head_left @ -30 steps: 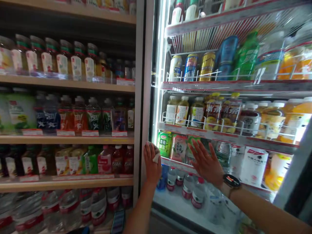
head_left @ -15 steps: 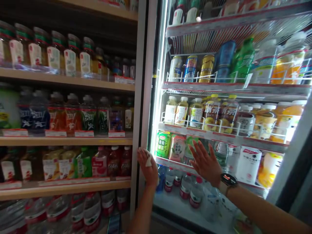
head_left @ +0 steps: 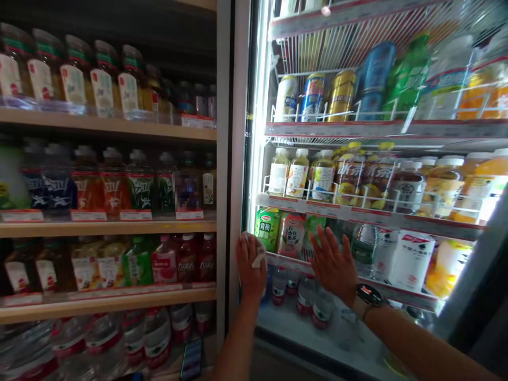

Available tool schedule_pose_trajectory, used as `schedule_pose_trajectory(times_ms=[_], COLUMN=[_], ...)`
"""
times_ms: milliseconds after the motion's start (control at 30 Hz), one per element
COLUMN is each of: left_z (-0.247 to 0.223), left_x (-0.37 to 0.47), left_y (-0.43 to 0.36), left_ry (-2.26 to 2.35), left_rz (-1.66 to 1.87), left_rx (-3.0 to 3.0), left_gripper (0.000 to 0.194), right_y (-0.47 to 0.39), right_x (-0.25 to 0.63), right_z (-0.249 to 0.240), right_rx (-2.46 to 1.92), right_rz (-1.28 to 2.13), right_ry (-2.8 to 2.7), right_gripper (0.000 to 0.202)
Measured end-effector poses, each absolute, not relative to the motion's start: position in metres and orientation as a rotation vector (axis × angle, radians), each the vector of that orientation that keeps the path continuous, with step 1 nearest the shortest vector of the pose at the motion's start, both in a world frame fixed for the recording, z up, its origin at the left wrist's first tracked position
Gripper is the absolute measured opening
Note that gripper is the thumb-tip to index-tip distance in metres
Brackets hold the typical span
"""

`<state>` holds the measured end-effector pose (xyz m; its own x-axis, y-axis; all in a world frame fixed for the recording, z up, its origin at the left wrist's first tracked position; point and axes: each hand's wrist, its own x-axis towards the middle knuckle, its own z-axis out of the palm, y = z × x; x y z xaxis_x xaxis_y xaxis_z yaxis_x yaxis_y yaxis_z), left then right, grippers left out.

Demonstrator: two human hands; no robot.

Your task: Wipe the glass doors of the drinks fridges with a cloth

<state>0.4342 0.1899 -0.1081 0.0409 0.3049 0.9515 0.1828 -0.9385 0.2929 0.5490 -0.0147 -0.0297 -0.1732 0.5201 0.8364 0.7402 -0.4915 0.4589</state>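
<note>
My left hand [head_left: 251, 267] is closed on a crumpled white cloth or tissue [head_left: 259, 254], at the left edge of the lit glass-fronted fridge [head_left: 357, 216]. My right hand [head_left: 333, 262], with a dark watch [head_left: 370, 295] on its wrist, is spread with the palm toward the fridge, in front of the lower shelf. Nothing shows in it. Behind it stand a green carton-like bottle [head_left: 266, 228] and a pink one [head_left: 291, 235], partly seen through glass. Whether the right palm touches the glass I cannot tell.
Wooden shelves [head_left: 107, 229] on the left hold rows of bottled drinks. A grey upright post [head_left: 225, 159] divides them from the fridge. A phone-like object [head_left: 191, 360] lies low beside water bottles [head_left: 156, 338]. Cans [head_left: 341, 95] and more bottles fill the fridge racks.
My left hand with the white cloth has moved right, from the post onto the fridge's left edge. The view has shifted slightly; my right hand stays spread in nearly the same place.
</note>
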Motion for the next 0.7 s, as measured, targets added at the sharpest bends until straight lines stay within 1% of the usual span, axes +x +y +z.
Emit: schedule_pose_trajectory(times_ms=[100, 167, 367, 500, 600, 700], left_z=[-0.107, -0.108, -0.115, -0.108, -0.097, -0.091], left_x=[0.435, 0.438, 0.45, 0.446, 0.439, 0.433], left_y=[0.191, 0.182, 0.148, 0.159, 0.18, 0.192], left_ry=[0.65, 0.645, 0.302, 0.081, 0.279, 0.512], left_rz=[2.055, 2.044, 2.018, 2.031, 2.072, 2.036], left_rx=[2.014, 2.032, 2.454, 2.578, 2.368, 2.149], left_gripper=[0.063, 0.063, 0.062, 0.059, 0.059, 0.059], right_y=[-0.011, -0.007, -0.001, -0.004, -0.005, -0.005], right_x=[0.547, 0.545, 0.544, 0.544, 0.543, 0.542], right_z=[-0.034, -0.037, -0.044, -0.042, -0.04, -0.039], right_rx=[-1.882, -1.896, -1.881, -1.902, -1.92, -1.931], right_rz=[-1.715, -1.688, -1.699, -1.717, -1.713, -1.71], right_ry=[-1.415, -1.363, -1.311, -1.316, -1.324, -1.32], right_gripper=[0.069, 0.068, 0.069, 0.07, 0.071, 0.071])
